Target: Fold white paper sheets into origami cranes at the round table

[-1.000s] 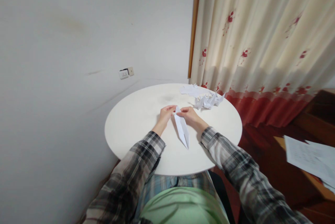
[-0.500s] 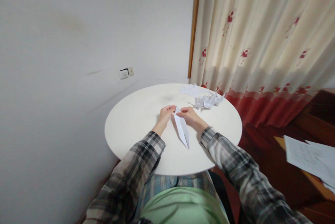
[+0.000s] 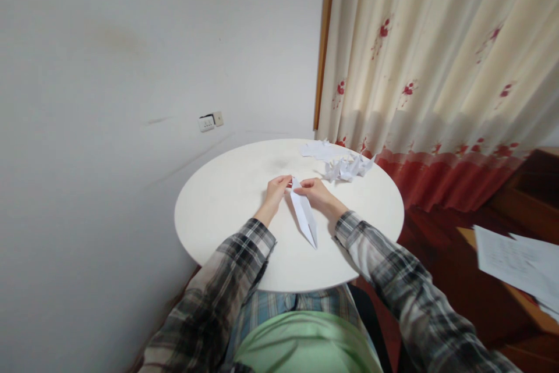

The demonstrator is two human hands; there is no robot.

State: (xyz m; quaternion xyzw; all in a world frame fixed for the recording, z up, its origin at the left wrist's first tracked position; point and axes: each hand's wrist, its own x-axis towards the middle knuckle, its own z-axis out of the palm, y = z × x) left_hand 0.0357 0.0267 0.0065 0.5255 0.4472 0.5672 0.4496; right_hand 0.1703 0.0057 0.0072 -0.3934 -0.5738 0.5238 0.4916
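Mid-frame, the left hand [image 3: 277,188] and right hand [image 3: 316,191] pinched the folded paper [image 3: 303,211] by its upper end, apparently to steady it.

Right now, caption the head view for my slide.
Left hand and right hand hold a folded paper at a round white table, a paper pile beyond.

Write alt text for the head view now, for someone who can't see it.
A person's left hand and right hand hold the far end of a narrow folded white paper over a round white table. White paper pieces lie beyond the right hand; a flowered curtain hangs to the right.
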